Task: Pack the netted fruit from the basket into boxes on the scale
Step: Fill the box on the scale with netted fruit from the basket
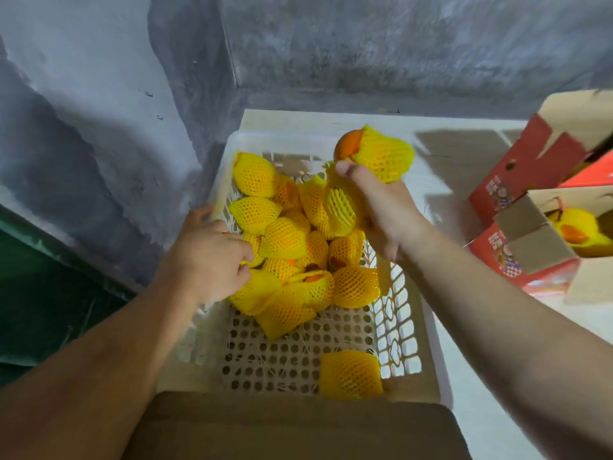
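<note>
An orange fruit in yellow foam netting (378, 154), bare end pointing up-left, is gripped by the raised right hand (381, 207) above the perforated white plastic basket (428, 327)'s far right corner. The left hand (212, 254), fingers curled, reaches into the netted fruit pile (292, 247) by the left edge; whether it grips one is unclear.

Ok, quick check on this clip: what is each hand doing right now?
Left hand: reaching into the basket, fingers curled on a netted fruit in the pile.
Right hand: raised above the basket, gripping a lifted netted fruit.
</note>
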The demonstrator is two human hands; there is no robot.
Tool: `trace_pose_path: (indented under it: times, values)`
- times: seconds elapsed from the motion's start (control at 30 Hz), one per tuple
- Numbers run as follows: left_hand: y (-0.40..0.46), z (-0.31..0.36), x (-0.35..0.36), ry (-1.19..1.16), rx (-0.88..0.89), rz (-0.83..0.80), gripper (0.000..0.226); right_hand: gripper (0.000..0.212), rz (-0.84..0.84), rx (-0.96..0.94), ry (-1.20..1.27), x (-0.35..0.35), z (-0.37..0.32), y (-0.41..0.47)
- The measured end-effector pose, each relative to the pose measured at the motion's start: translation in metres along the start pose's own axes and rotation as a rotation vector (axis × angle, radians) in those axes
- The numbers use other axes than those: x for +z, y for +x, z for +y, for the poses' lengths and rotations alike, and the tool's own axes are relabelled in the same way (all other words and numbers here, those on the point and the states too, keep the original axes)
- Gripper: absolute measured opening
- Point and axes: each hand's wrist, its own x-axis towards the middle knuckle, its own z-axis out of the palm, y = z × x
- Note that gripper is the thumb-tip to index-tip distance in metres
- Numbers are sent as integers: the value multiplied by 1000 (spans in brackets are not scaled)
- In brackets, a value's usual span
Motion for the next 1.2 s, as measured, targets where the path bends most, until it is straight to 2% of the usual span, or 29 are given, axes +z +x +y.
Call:
trace_pose_path:
  times: [0.07, 0.13, 0.17, 0.27, 0.33, 0.43, 0.47, 0.5, 0.6, 0.63, 0.7, 0.73, 0.8, 0.87, 0.9, 0.97, 1.07, 1.13, 1.2]
  values:
    - [2, -1, -5, -74, -57, -73, 51, 32, -78, 117, 242, -2, -21, -42]
    - [-2, 4, -18, -261, -100, -69, 36, 28, -144, 187, 334, -5, -44, -89]
    - [-11, 11, -31, -441, -132, -58, 29, 26, -167, 211, 350, -2, -56, -114]
    - [-60, 35, -84, -1270, -293, 120, 28, 25, -186, 228, 373, 12, -83, -175]
    - [-115, 53, -123, -1596, -244, 122, 31, 31, -140, 209, 353, 29, -94, -213]
    - [-190, 100, -177, -1841, -91, -168, 65, 17, -116, 234, 419, 65, -101, -265]
    - [-213, 116, -183, -1910, -29, -173, 81, 11, -90, 234, 440, 79, -99, -283]
    - [-234, 131, -184, -1917, -27, -92, 90, 14, -56, 229, 422, 92, -98, -296]
    - [-287, 148, -170, -1847, -266, 183, 83, 33, -79, 216, 257, 118, -72, -351]
    - [-303, 150, -169, -1882, -329, 200, 84, 41, -82, 226, 231, 124, -63, -366]
    - [-329, 142, -166, -1842, -435, 167, 92, 53, -98, 87, 371, 132, -52, -399]
    - [-345, 132, -163, -1810, -428, 154, 90, 50, -95, 1, 453, 132, -49, -415]
    - [-366, 111, -157, -1732, -390, 184, 73, 30, -10, -155, 438, 120, -43, -432]
    - [-378, 96, -153, -1672, -441, 260, 63, 24, 145, -208, 372, 108, -41, -438]
    - [-380, 94, -153, -1663, -457, 299, 65, 25, 205, -210, 354, 101, -41, -442]
    - [-375, 98, -157, -1630, -400, 257, 82, 13, 250, -244, 303, 96, -39, -451]
    - [-359, 108, -169, -1391, -246, 34, 108, 16, 237, -278, 256, 100, -33, -465]
    - [-357, 105, -177, -1328, -202, 51, 99, 20, 232, -282, 230, 108, -33, -471]
    - [-362, 101, -180, -1477, -99, 113, 76, 23, 219, -274, 112, 114, -34, -479]
